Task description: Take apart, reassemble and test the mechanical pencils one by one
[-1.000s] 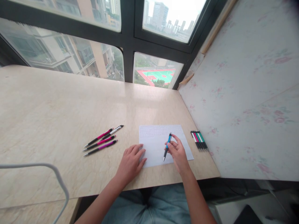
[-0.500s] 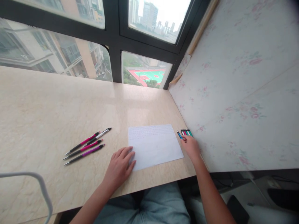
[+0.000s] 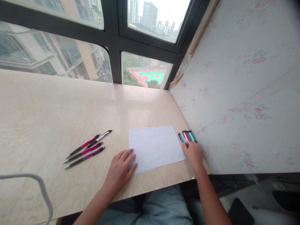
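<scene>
The blue pen (image 3: pixel 180 137) has left my right hand (image 3: pixel 194 153) and now lies leftmost in the pen row (image 3: pixel 189 135), beside the paper (image 3: pixel 156 148). Right hand: fingers curled over the row's near ends (grip cannot be told). Left hand (image 3: pixel 120 168): flat, open, pinning the paper's corner. Risk, as I judge it: a nudge could roll the pens off the table (image 3: pixel 70 103).

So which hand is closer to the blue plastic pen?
Right. The right hand sits just beside the blue plastic pen; the left hand rests at the white paper sheet's opposite edge.

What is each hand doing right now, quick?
Left hand: open, flat on the paper.
Right hand: on the row of pens; grip cannot be told.
</scene>
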{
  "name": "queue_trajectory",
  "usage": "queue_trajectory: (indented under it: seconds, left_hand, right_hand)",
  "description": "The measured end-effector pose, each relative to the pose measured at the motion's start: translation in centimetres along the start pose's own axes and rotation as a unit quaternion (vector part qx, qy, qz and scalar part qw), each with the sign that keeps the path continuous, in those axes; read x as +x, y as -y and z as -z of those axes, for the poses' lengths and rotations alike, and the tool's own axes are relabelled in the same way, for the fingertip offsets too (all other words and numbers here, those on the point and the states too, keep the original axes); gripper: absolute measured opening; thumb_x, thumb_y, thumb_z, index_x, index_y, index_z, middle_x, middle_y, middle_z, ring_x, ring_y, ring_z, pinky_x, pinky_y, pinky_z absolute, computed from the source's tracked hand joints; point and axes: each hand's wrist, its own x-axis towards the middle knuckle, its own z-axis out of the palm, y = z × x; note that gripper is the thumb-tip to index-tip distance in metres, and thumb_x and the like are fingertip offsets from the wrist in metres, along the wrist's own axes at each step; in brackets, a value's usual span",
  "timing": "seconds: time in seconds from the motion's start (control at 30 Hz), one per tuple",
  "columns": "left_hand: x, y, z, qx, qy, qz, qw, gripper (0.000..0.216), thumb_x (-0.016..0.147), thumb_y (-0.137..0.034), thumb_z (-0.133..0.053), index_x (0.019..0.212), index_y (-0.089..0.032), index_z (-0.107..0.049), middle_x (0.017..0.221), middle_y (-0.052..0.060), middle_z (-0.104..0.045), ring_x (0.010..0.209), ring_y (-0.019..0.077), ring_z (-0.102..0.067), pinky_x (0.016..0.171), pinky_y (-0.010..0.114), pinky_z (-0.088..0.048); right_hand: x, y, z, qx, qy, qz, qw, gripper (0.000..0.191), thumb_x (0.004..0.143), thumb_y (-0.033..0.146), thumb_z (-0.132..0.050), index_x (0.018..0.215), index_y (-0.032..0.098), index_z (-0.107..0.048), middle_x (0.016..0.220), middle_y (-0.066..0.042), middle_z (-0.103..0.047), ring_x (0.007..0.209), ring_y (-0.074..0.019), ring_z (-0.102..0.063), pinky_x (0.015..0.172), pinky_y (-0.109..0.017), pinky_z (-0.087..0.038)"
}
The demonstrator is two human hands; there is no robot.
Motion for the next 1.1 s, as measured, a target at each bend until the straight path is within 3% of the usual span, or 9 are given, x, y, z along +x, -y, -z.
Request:
queue_trajectory:
  seconds: [0.83,1.1]
  left_hand:
    - [-0.2,-0.3,0.3,-0.022,0.012,0.012,1.000,0.023,0.087,-0.026,-0.057,0.109,-0.023,-0.062,0.128,0.011,-0.061,0.116,0.0312,-0.053,0.094,0.049,-0.043]
    - [-0.2,-0.7,0.5,-0.035,0.003,0.020,0.999,0.022,0.087,-0.025,-0.057,0.108,-0.023,-0.062,0.127,0.012,-0.061,0.115,0.0311,-0.053,0.094,0.050,-0.043]
  right_hand:
    - [0.8,0.4,0.0,-0.034,-0.017,-0.031,0.999,0.021,0.089,0.031,-0.054,0.090,0.018,-0.070,0.094,-0.013,-0.066,0.091,-0.0268,-0.059,0.066,-0.032,-0.040]
    - [0.0,0.4,0.1,-0.016,-0.063,-0.031,0.997,0.017,0.087,0.030,-0.056,0.089,0.018,-0.068,0.091,-0.011,-0.066,0.085,-0.0248,-0.058,0.063,-0.031,-0.037]
